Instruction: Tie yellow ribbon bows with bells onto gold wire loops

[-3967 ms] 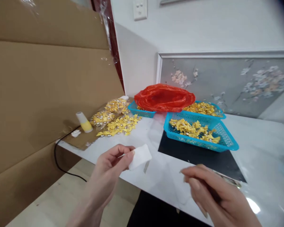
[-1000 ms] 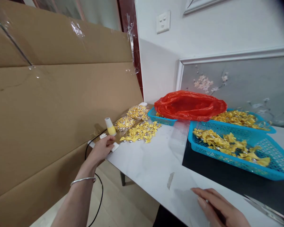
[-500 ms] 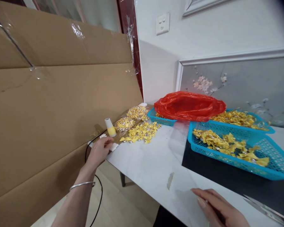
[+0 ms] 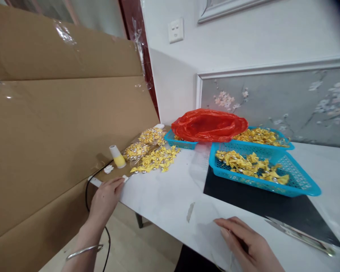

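Note:
My left hand (image 4: 106, 196) reaches to the table's left edge, its fingers closed together beside a small white piece (image 4: 125, 178) and a thin metal tip (image 4: 132, 176); whatever they hold is hidden. Just beyond lies a heap of yellow ribbon bows with silvery beads (image 4: 155, 159). My right hand (image 4: 248, 241) is low over the table's front, thumb and forefinger pinched together. What is in that pinch is too small to make out; a faint thin strand (image 4: 215, 260) shows below it. Tweezers or slim scissors (image 4: 300, 235) lie to its right.
A blue basket (image 4: 260, 183) of yellow bows stands on a black sheet (image 4: 243, 196). Behind are another filled blue basket (image 4: 290, 145) and a red plastic bag (image 4: 209, 126). A thread cone (image 4: 117, 156) and bagged bows (image 4: 151, 136) stand left, beside a cardboard wall (image 4: 65, 124).
The view has swung right, so the table things appear farther left. My left hand stays by the white piece at the table edge, now lower and nearer. My right hand keeps its pinch.

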### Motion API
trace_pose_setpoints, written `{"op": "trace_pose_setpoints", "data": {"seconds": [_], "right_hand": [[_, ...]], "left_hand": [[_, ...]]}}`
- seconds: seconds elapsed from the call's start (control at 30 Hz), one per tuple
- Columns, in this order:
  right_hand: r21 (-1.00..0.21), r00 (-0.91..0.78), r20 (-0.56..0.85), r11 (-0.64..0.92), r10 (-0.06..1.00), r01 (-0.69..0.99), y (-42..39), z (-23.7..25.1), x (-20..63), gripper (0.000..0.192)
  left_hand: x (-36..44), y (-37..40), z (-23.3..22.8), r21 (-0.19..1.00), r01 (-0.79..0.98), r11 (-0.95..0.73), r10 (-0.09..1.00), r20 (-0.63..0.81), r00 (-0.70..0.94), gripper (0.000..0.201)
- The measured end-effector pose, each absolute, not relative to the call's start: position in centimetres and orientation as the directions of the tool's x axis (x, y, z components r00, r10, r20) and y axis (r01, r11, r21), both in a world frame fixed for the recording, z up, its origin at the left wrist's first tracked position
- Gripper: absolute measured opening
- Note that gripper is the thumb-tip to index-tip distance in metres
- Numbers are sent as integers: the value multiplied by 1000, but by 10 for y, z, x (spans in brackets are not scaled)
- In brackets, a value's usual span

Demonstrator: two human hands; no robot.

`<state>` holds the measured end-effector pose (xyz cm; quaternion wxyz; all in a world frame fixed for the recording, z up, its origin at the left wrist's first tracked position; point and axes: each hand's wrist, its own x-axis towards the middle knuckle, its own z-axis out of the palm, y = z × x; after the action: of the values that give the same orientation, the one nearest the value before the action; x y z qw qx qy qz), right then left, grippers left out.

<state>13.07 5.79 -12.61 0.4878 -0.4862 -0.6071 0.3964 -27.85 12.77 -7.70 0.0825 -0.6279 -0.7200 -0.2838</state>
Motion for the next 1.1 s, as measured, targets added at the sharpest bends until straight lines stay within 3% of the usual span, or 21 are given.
{"op": "trace_pose_setpoints", "data": {"seconds": [0.17, 0.27, 0.3, 0.37, 0.47, 0.57, 0.7, 0.83, 1.1], "right_hand": [[-992, 24, 126, 127, 992, -20, 51, -101, 142, 32], [-973, 80, 90, 105, 993, -204, 43, -76, 155, 36], [-959, 99, 102, 124, 990, -254, 41, -66, 160, 36], [-936, 94, 109, 134, 990, -326, 35, -47, 169, 18], [-872, 68, 199, 208, 978, -443, 28, -21, 182, 16], [-794, 95, 276, 283, 956, -539, 24, 0, 193, 10], [-771, 97, 295, 296, 951, -563, 26, 12, 207, 11], [-775, 127, 266, 290, 956, -561, 33, 5, 217, 10], [-775, 203, 194, 276, 960, -569, 38, -10, 222, 11]], "left_hand": [[-243, 119, -60, 545, 838, -27, 774, 542, -327, 20], [-179, 100, -59, 730, 677, -94, 786, 472, -400, 26], [-152, 92, -60, 786, 605, -122, 840, 407, -359, 24], [-96, 76, -60, 888, 439, -135, 948, 245, -205, 24], [-21, 58, -59, 979, 201, -41, 999, 33, 43, 38], [26, 51, -54, 984, -15, 180, 946, -169, 275, 57], [52, 48, -50, 772, -284, 569, 752, -349, 559, 50], [59, 46, -50, 743, -321, 587, 743, -338, 578, 42], [66, 47, -64, 857, -254, 449, 800, -259, 542, 22]]}}
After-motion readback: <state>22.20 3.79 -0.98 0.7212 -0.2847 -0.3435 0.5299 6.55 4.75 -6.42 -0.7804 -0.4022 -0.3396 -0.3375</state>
